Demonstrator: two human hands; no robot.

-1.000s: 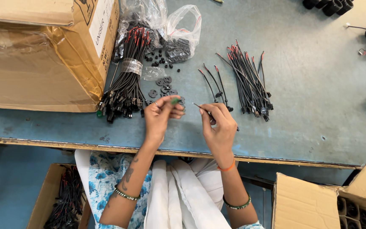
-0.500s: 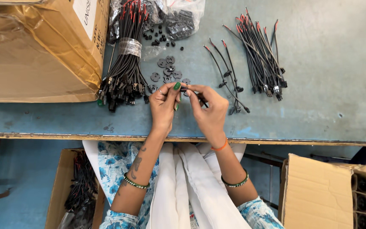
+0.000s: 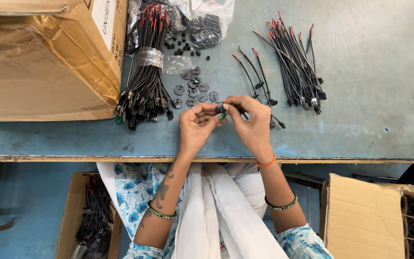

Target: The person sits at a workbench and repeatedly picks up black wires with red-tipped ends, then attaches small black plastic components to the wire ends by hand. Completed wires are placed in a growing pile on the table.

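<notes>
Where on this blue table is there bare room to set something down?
Bare: the blue table right of the loose black wire pile, and its front edge below the brown cardboard box. Crowded: between the taped wire bundle and both hands, among black discs.

Matt black plastic discs point(image 3: 193, 89); worn painted table point(image 3: 370, 72); cardboard box point(image 3: 39, 62).

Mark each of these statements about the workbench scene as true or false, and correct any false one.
1. Both hands, left hand and right hand, meet over a small black part. True.
2. The bundle of black wires bound with clear tape lies right of the hands. False: it lies to their left, beside the big cardboard box.
3. Small black discs lie loose on the blue table. True.
4. The loose pile of wires has green tips. False: the tips are red.
5. An open box of wires sits under the table. True.
</notes>
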